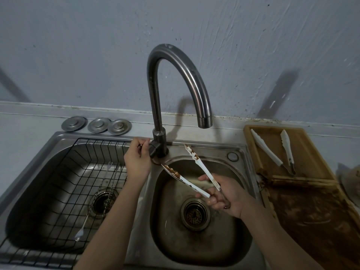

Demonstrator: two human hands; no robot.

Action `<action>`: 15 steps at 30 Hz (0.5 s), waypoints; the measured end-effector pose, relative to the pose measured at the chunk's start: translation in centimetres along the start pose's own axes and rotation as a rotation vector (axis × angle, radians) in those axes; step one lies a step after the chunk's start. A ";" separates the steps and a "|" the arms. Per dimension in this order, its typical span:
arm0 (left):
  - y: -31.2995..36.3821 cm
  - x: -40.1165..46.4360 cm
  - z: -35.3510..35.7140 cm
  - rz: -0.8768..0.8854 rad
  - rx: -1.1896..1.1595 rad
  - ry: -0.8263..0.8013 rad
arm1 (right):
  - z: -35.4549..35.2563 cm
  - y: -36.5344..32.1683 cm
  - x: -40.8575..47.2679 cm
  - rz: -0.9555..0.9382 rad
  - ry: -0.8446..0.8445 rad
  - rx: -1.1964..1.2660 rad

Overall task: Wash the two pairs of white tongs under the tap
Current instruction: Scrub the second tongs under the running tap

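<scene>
My right hand [226, 195] grips a pair of white tongs [194, 168] by the hinge end over the right sink basin [175, 242]. The two arms are spread and smeared with brown sauce near their tips. My left hand [137, 159] is closed around the tap handle [153, 149] at the base of the curved steel tap [171, 61]. No water runs from the spout [205, 122]. A second pair of white tongs [272, 151] lies spread on the wooden board [303, 145] to the right.
The left basin holds a black wire rack [64, 172] with a spoon [81, 228] and a fork. Three round steel drain covers [97, 124] sit on the ledge behind. The board's near part is covered with brown residue [311, 209]. A drain strainer [195, 213] sits in the right basin.
</scene>
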State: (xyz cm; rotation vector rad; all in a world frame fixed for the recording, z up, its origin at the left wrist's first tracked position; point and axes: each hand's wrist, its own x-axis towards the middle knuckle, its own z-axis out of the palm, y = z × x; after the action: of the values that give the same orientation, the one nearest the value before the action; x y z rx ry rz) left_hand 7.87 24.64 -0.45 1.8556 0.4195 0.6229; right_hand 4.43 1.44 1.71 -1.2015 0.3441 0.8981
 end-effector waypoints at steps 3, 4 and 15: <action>0.2 -0.1 -0.1 -0.003 -0.007 0.000 | -0.1 0.1 0.0 0.004 -0.001 0.003; 0.2 -0.2 -0.1 -0.003 -0.008 0.002 | -0.1 0.1 0.0 0.004 -0.002 0.001; 0.0 -0.4 -0.3 -0.031 -0.069 -0.006 | 0.2 0.1 0.1 0.002 -0.007 0.000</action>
State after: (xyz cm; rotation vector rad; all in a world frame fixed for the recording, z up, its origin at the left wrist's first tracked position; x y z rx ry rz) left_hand 7.33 24.60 -0.46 1.7817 0.4166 0.6035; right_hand 4.37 1.70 1.71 -1.1976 0.3397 0.9035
